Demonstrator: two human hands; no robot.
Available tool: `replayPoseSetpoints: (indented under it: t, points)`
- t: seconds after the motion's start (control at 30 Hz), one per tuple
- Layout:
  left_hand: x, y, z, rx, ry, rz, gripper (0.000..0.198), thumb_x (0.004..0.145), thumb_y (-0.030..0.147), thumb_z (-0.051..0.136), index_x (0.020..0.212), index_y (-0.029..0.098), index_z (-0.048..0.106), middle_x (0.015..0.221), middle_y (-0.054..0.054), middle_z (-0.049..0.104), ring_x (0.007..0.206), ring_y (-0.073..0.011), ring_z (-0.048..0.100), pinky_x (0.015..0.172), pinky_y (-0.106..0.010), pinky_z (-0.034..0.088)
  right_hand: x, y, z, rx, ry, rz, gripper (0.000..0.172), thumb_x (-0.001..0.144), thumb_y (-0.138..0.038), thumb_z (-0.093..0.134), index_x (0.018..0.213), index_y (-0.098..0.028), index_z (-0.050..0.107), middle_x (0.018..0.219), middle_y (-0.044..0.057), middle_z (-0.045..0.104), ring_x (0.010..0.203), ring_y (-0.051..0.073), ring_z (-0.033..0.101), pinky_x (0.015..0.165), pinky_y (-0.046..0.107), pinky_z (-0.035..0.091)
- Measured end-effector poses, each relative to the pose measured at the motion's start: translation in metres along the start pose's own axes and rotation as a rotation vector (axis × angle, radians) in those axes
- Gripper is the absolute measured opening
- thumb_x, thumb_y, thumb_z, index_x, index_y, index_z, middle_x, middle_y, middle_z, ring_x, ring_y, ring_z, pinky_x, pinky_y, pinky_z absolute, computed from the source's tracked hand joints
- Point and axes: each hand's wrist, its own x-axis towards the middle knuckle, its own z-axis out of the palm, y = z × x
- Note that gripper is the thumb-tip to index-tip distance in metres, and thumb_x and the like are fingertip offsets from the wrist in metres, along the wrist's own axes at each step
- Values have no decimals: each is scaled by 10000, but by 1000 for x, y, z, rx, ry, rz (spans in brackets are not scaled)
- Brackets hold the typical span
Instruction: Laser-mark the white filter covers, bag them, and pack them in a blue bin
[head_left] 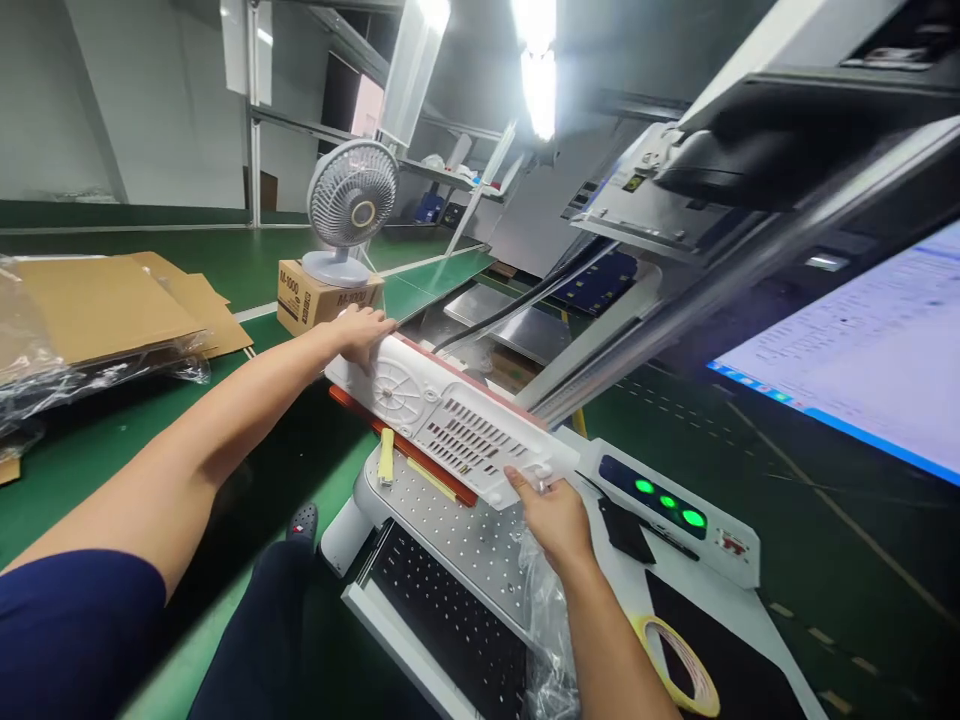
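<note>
A long white plastic housing (457, 430) with vent slots and a round spoked pattern stands tilted above a perforated metal plate (450, 530). My left hand (364, 330) is closed over its far left end, fingers across the top edge. At the near right end my right hand (555, 510) grips the same housing, thumb on the vented face. Beneath the housing is an orange-red bar (465, 494), partly hidden. A yellow block-like piece (385, 457) sits in front of the bar on the plate.
A panel with green-lit displays (667, 502), a yellow tape roll (679, 665) and clear plastic bag (553, 630) lie to the right. A machine head (660, 190) and monitor (855, 340) overhang. A fan (354, 200) stands on a carton (304, 300); cardboard sheets (105, 310) lie left.
</note>
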Motion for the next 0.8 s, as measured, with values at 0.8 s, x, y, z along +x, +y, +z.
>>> replayPoseSetpoints:
  t: [0.8]
  points:
    - [-17, 23, -4, 76, 3, -126, 1099, 733, 523, 928, 1635, 164, 413, 1729, -299, 352, 1670, -521, 143, 1312, -714, 100, -13, -27, -19, -79, -84, 24, 509, 874, -491, 755, 1245, -143, 771, 1257, 212, 804, 1180, 410, 748, 1003, 488, 561]
